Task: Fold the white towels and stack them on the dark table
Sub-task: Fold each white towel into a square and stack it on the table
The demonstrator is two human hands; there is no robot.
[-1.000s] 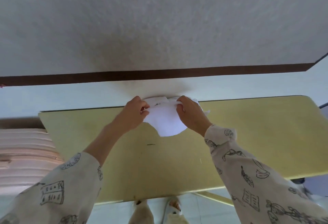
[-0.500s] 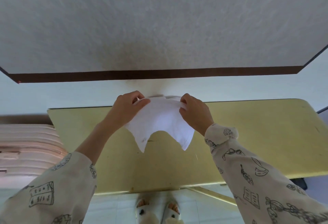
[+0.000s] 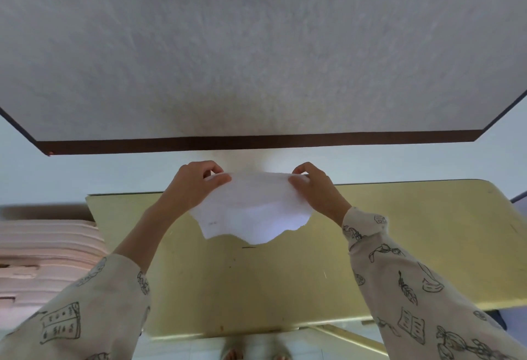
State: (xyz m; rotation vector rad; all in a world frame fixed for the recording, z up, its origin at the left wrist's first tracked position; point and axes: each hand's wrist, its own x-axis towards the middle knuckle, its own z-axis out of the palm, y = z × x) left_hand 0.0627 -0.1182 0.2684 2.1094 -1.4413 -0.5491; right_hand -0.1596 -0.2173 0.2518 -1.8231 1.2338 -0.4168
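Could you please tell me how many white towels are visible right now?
1: the white towel is held up above the yellow table, pinched between the left hand and right hand.

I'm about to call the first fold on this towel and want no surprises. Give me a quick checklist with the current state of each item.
1. Left hand pinches the towel at its top left corner: ok.
2. Right hand pinches the top right corner: ok.
3. Top edge stretched between the hands: ok.
4. Lower edge hanging flat: not ok, it is wavy and uneven.
5. Bare space on the yellow table beneath the towel: ok.
6. Stack of folded towels in place: cannot tell, none shows in this view.
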